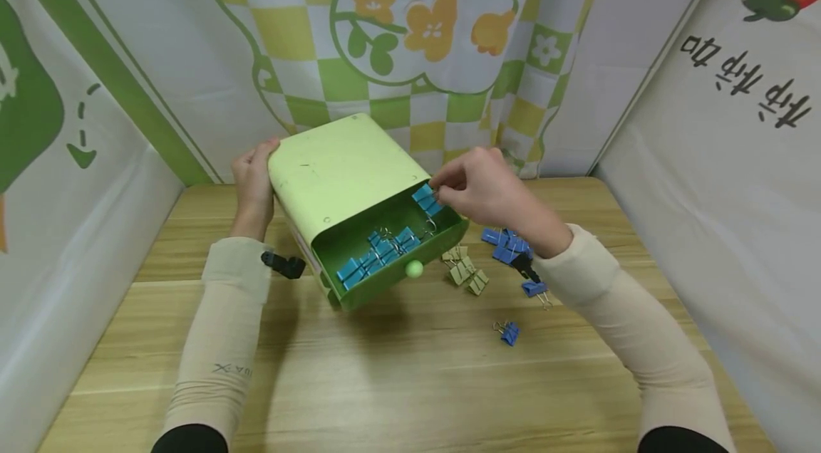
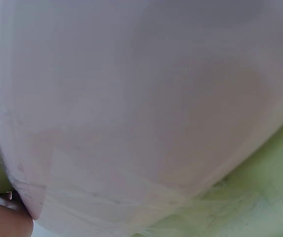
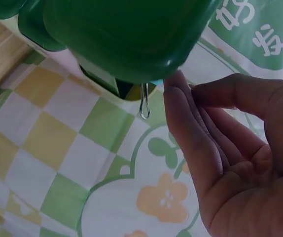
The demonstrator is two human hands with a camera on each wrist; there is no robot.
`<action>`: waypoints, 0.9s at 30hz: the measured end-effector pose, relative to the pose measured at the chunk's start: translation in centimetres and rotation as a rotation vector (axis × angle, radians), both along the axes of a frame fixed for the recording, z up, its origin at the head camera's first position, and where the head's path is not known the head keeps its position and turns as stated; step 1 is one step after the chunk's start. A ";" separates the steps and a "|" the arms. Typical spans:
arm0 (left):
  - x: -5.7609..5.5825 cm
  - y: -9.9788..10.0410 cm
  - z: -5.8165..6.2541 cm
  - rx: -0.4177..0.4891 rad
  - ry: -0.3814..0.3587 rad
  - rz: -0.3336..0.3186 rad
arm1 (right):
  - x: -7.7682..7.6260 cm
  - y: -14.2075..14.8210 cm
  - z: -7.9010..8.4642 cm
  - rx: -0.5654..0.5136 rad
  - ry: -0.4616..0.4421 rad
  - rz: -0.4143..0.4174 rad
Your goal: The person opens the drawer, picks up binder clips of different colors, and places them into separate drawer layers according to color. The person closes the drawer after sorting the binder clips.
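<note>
L hand (image 1: 254,186) grips grn box (image 1: 340,172), R hand (image 1: 482,186) pinches blue clip (image 1: 426,198) @ pulled-out drawer (image 1: 381,283).

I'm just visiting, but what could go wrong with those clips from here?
The open drawer holds turquoise clips; if the left grip slipped on the green box, they might spill.
The right grip pinches one turquoise clip by the drawer's edge, so it could slip or snag there.
Darker blue clips lie near the right sleeve, which might brush them.
</note>
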State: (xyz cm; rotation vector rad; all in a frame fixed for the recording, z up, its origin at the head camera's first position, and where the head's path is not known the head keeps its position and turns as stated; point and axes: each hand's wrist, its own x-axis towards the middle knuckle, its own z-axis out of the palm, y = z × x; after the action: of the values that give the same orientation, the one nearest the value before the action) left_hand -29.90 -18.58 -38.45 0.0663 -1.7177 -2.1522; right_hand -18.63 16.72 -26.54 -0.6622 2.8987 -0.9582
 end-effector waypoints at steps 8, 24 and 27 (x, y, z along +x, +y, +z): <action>0.1 -0.2 0.0 -0.004 -0.002 -0.006 | -0.4 -1.6 -0.6 0.126 0.004 0.054; -0.2 -0.2 -0.1 -0.011 0.007 -0.006 | -1.7 -1.7 -1.4 0.207 -0.178 0.112; -0.2 -0.2 -0.1 -0.011 0.005 -0.007 | -1.9 -1.5 -1.3 0.215 -0.212 0.111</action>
State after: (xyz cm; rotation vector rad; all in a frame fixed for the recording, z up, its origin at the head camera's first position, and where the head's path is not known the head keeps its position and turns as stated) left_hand -30.06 -18.78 -38.58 0.0520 -1.7296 -2.1463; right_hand -20.57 15.23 -27.88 -0.6542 2.6949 -0.6493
